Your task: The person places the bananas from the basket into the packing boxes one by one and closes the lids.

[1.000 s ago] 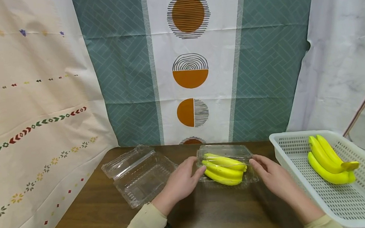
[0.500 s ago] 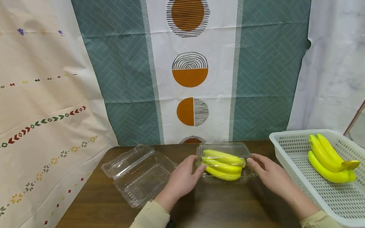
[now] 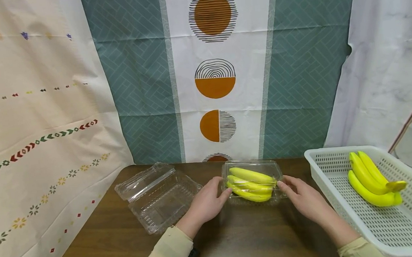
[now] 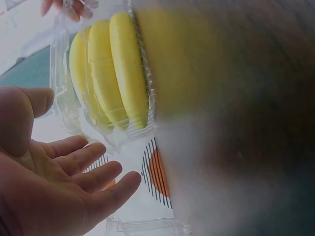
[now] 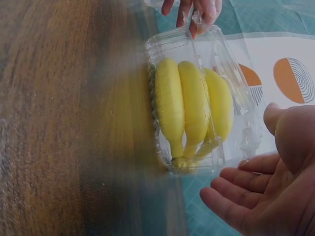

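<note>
A clear plastic clamshell box (image 3: 251, 165) stands on the table with a bunch of yellow bananas (image 3: 248, 187) inside. Its lid lies over the fruit; whether it is fully fastened cannot be told. My left hand (image 3: 206, 201) is at the box's left end, thumb toward the front corner. At the right end is my right hand (image 3: 306, 199), its fingertips by the front corner. Both wrist views show fairly straight, spread fingers on the left hand (image 4: 64, 172) and the right hand (image 5: 266, 182), close to the clear plastic.
Left of the hands, a second clear clamshell (image 3: 164, 200) lies unfolded with its lid back. A white perforated basket (image 3: 399, 234) on the right holds another banana bunch (image 3: 371, 182). Patterned cloths (image 3: 220, 83) hang behind the brown wooden table (image 3: 251, 238).
The box with the bananas has shifted slightly away from the person. Both hands have followed it, the right hand moving a little to the left.
</note>
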{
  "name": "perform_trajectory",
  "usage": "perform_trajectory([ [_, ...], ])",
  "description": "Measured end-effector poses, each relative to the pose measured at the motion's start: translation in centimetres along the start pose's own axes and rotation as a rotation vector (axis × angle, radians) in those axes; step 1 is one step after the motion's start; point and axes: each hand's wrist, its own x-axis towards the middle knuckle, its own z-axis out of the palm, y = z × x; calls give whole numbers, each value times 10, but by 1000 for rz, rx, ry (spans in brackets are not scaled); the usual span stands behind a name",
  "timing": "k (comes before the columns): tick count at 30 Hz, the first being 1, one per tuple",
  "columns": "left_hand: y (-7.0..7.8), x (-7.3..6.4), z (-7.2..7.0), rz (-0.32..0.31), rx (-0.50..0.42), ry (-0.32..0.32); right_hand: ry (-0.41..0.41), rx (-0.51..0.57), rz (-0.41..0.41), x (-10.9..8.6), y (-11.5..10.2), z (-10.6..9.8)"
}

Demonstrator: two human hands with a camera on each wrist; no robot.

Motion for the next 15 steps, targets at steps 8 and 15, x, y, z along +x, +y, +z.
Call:
perform_trajectory([
  [8,-3,0,3,-14,2,-12,-15,-3,0,0,3,2],
  [15,-3,1,3,-18,-1,-17,-17,1,-21,1,7,3],
])
